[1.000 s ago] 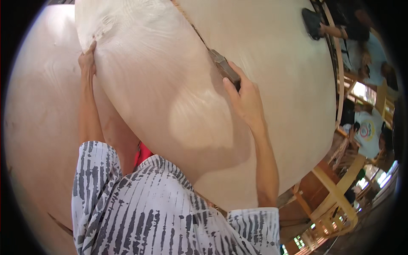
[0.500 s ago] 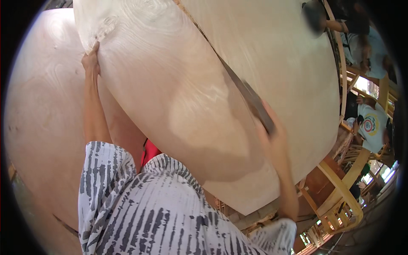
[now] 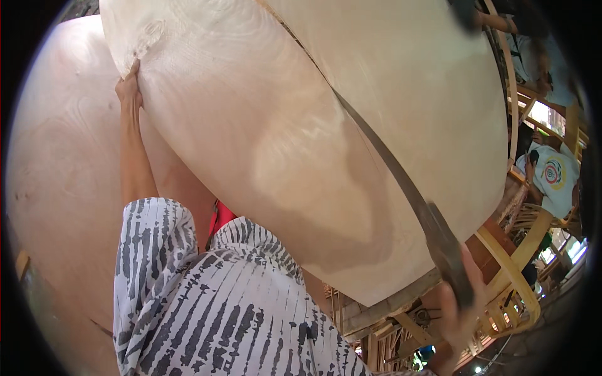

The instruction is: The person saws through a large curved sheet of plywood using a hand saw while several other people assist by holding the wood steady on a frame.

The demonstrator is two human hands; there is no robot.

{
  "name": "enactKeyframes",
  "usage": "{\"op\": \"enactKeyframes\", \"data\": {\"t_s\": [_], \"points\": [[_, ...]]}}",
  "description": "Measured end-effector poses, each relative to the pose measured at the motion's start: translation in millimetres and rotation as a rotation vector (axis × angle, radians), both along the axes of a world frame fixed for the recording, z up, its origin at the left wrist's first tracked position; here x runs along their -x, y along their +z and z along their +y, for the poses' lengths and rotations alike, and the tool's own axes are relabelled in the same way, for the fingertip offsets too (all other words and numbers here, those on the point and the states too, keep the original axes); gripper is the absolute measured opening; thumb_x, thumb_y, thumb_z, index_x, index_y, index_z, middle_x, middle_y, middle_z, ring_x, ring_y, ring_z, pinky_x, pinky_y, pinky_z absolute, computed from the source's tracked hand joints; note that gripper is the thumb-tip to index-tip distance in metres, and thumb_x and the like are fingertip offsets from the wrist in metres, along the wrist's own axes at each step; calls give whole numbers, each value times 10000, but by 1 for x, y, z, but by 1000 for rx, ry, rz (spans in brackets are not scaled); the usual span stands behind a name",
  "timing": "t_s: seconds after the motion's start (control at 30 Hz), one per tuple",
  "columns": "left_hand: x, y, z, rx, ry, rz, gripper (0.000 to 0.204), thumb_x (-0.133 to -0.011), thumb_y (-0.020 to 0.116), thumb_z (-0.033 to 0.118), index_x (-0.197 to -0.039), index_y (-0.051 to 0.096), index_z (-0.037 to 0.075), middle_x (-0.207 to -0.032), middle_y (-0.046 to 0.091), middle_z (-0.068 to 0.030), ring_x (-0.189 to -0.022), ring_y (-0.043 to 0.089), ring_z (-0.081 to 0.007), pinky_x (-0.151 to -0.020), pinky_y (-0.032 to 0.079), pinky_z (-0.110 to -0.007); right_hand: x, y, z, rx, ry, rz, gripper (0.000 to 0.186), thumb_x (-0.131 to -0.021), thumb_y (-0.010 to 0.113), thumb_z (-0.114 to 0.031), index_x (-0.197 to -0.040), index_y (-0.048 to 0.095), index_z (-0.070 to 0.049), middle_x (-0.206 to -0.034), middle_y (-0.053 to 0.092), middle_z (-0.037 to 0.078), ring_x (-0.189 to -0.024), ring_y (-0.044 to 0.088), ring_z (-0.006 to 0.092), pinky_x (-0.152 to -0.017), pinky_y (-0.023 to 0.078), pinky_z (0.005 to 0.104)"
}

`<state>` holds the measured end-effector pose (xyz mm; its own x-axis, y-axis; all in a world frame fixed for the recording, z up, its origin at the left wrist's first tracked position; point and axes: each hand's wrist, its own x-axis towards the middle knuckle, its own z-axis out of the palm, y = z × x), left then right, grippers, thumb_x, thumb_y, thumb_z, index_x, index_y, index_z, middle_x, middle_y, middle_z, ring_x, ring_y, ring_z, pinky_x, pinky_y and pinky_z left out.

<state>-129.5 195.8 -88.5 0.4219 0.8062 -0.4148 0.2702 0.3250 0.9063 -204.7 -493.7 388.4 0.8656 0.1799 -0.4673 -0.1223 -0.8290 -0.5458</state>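
Saw (image 3: pixel 406 188) lies along slit (image 3: pixel 298 42) in pale wood sheet (image 3: pixel 251 125), long axis slanting from upper left to lower right; narrow end points up-left into slit, handle down-right, past sheet's lower right edge. Right hand (image 3: pixel 461 323) closed around handle, blurred. Left hand (image 3: pixel 130 91) pinches sheet's left edge, thumb on top; fingers underneath mostly hidden. Blade tip hard to make out at slit. Right forearm blurred, cut off by lower edge. Second sheet (image 3: pixel 56 125) at left, partly covered. Dark thing (image 3: pixel 464 14) in co-worker's hand, top right: blurred, cut off.
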Motion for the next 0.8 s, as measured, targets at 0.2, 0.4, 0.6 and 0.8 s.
{"op": "enactKeyframes", "data": {"t_s": [0.2,0.4,0.6,0.8], "points": [[-27,-16,-18,12,-47,57,704,-883,872,211,-1370,545,-178,-1311,664,-233,-1091,697,-311,-945,593,-400,-123,-228,93,-92,32,-41,521,-1030,634,-264,-1502,538,-65,-1263,696,262,-1020,700,286,-919,518,310],[-9,2,-35,-1,30,26,604,-874,870,118,-1324,586,-167,-1310,679,-210,-1104,708,-290,-934,608,-376,-64,-59,44,-109,-73,64,488,-1000,616,-55,-1464,538,74,-1391,650,225,-1274,633,275,-1097,469,375],[1,17,-11,-78,21,11,595,-874,873,125,-1310,597,-171,-1295,685,-210,-1096,709,-291,-930,606,-378,-2,2,-12,-19,-1,-61,508,-954,615,-42,-1437,554,101,-1404,630,283,-1300,634,321,-1117,464,434],[-27,22,-38,-26,-29,127,608,-869,881,138,-1306,597,-175,-1285,688,-210,-1082,708,-295,-930,600,-373,-102,-216,83,2,59,-37,491,-1014,642,-198,-1485,560,-84,-905,688,239,-809,691,318,-769,519,425]]}}
